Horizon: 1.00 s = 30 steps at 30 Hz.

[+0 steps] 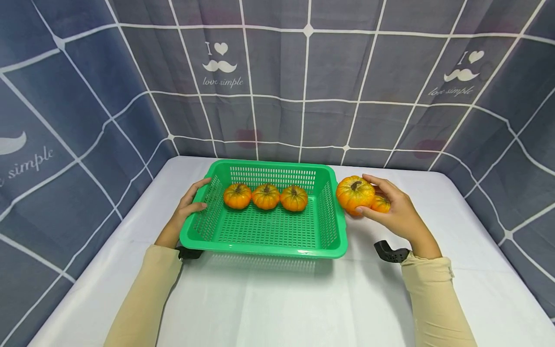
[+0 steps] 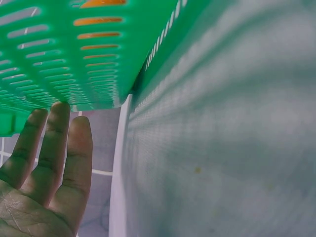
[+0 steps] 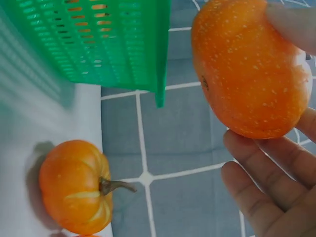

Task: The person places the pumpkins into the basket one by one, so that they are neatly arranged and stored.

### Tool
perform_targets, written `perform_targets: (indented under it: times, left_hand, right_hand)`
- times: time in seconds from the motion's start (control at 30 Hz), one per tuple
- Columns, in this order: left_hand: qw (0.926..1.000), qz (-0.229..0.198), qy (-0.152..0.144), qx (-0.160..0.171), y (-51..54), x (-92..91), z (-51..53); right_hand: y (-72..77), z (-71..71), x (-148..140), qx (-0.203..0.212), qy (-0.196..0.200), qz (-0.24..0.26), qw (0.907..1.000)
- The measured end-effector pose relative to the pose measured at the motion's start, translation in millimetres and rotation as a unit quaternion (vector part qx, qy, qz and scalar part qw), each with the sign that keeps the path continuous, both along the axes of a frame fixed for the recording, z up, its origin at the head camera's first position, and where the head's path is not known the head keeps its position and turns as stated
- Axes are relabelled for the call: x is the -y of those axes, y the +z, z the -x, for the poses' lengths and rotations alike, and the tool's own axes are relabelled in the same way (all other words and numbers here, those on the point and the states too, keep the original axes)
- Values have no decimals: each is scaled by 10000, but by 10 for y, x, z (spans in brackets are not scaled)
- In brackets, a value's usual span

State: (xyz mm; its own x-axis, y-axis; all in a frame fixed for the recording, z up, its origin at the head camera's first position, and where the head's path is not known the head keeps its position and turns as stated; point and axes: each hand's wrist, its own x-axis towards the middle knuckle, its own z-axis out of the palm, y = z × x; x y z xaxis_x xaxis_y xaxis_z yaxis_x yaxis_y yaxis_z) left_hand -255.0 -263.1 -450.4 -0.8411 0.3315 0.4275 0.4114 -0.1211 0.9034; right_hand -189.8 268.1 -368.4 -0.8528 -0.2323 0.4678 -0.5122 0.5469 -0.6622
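Observation:
A green basket [image 1: 269, 249] holds three small orange pumpkins in a row, the middle one [image 1: 266, 197] touching its neighbours. My left hand [image 1: 186, 212] grips the basket's left rim, with thumb and index fingertips over it; in the left wrist view the other fingers of the hand [image 2: 54, 173] lie nearly straight against the basket's perforated side [image 2: 64, 74]. Just outside the right rim, my right hand [image 1: 396, 212] holds a larger pumpkin [image 1: 353, 192] between thumb and fingers. The right wrist view shows this pumpkin [image 3: 249, 69] raised in the hand [image 3: 276, 187].
Another pumpkin [image 1: 381, 203] is partly hidden behind my right hand; it rests on the white table, stem visible in the right wrist view [image 3: 74, 187]. An orange edge shows below it there. Grey checked curtains [image 1: 277, 120] surround the table [image 1: 260, 308] at the back and sides.

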Motion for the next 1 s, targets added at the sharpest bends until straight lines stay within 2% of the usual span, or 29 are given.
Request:
perform_targets:
  times: [0.03,0.07,0.2,0.27,0.37,0.5,0.67,0.83,1.0]
  left_hand:
    - [9998,128,159,66,37,-19,-38]
    - [9997,143,199,73,46,-24,-47]
    - [9985,250,374,-308,72,-49,-45]
    - [9982,249,360,-406,73,-53,-40]
    - [9987,178,320,-348,76,-60,-42]
    - [9993,154,341,-68,77,-64,-54]
    - [9987,237,432,142,87,-67,-63]
    - [9992,138,339,128,103,-71,-81]
    - [9997,-36,218,-111,73,-68,-56]
  right_hand:
    - [14,-1,10,25,45,-34,10000]
    - [31,-3,21,51,86,-79,9999]
    - [113,-10,70,174,254,-300,9991]
    - [157,-6,95,193,404,-411,9982]
    - [219,10,138,147,713,-537,9959]
    - [285,44,195,131,1140,-584,9917]
    - [349,77,266,402,1413,-562,9876]
    - [389,116,356,698,1462,-772,9838]
    - [402,164,476,1024,1596,-928,9775]
